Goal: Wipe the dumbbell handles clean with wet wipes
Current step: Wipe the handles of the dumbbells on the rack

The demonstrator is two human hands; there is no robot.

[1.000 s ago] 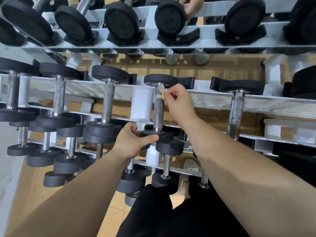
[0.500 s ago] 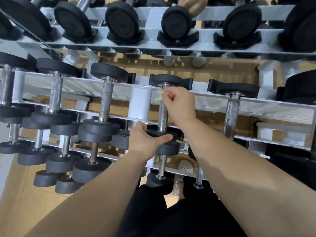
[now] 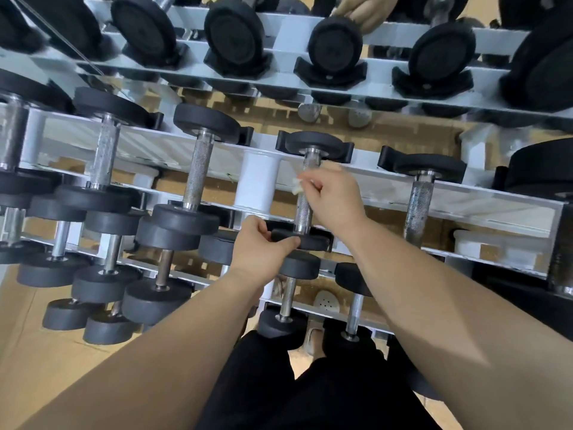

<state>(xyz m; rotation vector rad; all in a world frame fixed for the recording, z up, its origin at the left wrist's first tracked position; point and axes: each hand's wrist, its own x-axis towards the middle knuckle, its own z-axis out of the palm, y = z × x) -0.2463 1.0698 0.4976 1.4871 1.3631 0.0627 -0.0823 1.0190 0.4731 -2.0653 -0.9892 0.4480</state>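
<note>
Place: a gym's free-weights corner.
Rack: a white steel rack (image 3: pixel 465 201) is running across in tiers.
Weights: black dumbbells (image 3: pixel 198 178) with knurled metal handles are sitting in rows on it, sorted by size.
Mirror: a mirror (image 3: pixel 235 38) behind is reflecting them.
Floor: a tan floor (image 3: pixel 28 352) is lying beneath.

Wipe (image 3: pixel 297 185) on handle (image 3: pixel 302 212) (knurled); left hand (image 3: pixel 259 248) grips plate (image 3: pixel 313 242)

A single wide-angle camera sits on the person's head, facing forward and steeply down. It is close above the white dumbbell rack (image 3: pixel 258 184), whose tiers curve toward the frame edges; the person's own black-clad legs (image 3: pixel 310 398) fill the bottom centre, directly beneath the lens
</note>
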